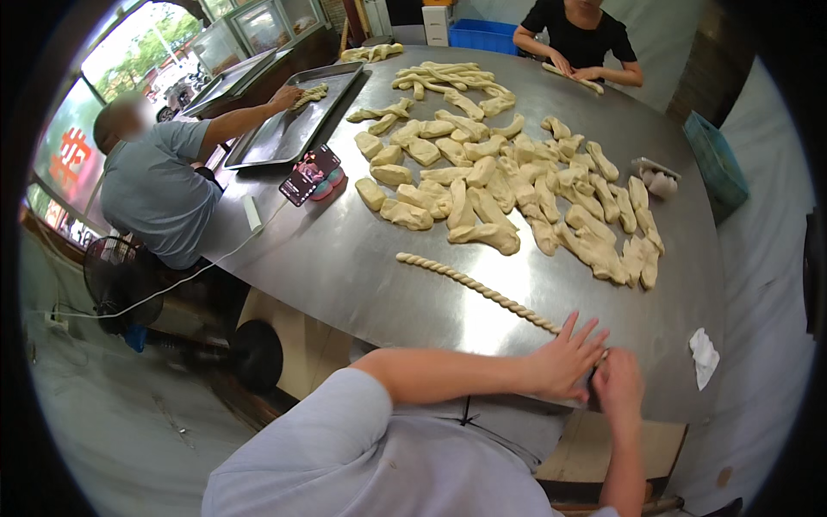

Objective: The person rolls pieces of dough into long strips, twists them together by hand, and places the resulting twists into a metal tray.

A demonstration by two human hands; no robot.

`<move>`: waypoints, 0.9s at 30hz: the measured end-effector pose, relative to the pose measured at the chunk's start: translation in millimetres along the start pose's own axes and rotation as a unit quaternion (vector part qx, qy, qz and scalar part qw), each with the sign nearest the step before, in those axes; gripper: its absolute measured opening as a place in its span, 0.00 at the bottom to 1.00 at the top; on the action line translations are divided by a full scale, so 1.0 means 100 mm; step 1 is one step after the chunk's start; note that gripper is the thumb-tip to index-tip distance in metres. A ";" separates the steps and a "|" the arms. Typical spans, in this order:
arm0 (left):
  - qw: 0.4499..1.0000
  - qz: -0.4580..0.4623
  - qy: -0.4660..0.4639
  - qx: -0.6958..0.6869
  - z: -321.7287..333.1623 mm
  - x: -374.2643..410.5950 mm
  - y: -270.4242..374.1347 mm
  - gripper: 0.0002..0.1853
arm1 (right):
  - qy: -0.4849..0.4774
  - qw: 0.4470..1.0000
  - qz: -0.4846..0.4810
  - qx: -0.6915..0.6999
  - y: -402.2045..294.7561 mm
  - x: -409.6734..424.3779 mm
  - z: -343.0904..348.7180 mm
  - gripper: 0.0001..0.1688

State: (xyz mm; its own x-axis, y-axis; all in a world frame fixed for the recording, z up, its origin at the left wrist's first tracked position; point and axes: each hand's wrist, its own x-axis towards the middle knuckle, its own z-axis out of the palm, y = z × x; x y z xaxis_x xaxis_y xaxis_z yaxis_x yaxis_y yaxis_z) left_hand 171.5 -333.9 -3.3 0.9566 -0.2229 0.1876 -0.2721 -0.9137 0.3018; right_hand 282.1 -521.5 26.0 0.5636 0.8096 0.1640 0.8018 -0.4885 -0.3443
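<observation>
A long twisted dough rope [478, 285] lies diagonally on the steel table in front of me. Its near end passes under my left hand [565, 365], which rests on it with fingers spread and pointing away. Beside it my right hand [619, 381] is curled at the rope's near end, where a small bit of dough shows between the fingers. Part of that end is hidden by both hands. Beyond the rope, a large spread of cut dough pieces [481, 171] covers the middle of the table, some lying on each other.
At left, a person's hand [286, 97] touches twisted dough [311, 95] on a metal tray [271, 152]. Another person's hands [575, 72] press a dough strip across the table. A phone [310, 173] on a stand trails a white cable. Crumpled tissue [703, 357] lies right.
</observation>
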 end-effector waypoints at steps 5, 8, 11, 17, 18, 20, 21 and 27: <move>0.984 0.019 0.130 0.120 0.21 0.49 -0.64 0.61 | 0.020 0.998 -0.040 -0.047 0.22 0.45 0.13 0.15; 0.997 0.060 0.029 -0.041 0.16 -0.10 -0.11 0.57 | 0.062 0.991 -0.105 -0.056 -0.05 -0.05 0.01 0.11; 0.997 -0.073 0.010 0.024 -0.06 0.30 -0.06 0.56 | -0.035 0.997 0.053 -0.046 0.19 0.23 0.05 0.10; 0.998 0.060 0.016 -0.021 0.19 0.06 -0.13 0.62 | 0.121 0.983 -0.132 -0.039 -0.12 -0.01 0.00 0.07; 0.999 0.041 -0.002 -0.009 0.10 0.11 -0.05 0.62 | 0.071 0.992 -0.092 -0.047 -0.03 -0.10 -0.04 0.10; 1.000 -0.020 0.005 0.018 0.12 0.26 -0.04 0.63 | -0.021 0.997 0.070 -0.022 0.08 0.28 -0.05 0.14; 0.996 -0.062 0.044 0.036 0.19 0.51 -0.27 0.63 | -0.069 0.988 0.138 -0.015 0.16 0.55 -0.04 0.16; 0.998 0.047 0.012 -0.046 0.15 0.01 -0.01 0.61 | 0.061 0.995 -0.056 -0.061 -0.04 0.04 -0.03 0.11</move>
State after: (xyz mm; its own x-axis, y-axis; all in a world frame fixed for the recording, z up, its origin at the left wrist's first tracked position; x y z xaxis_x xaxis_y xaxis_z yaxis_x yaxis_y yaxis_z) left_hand 174.1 -338.4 -17.3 0.9238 -0.2973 0.2412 -0.3704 -0.8535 0.3665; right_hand 281.9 -517.3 31.2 0.4825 0.8198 0.3083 0.8753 -0.4385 -0.2036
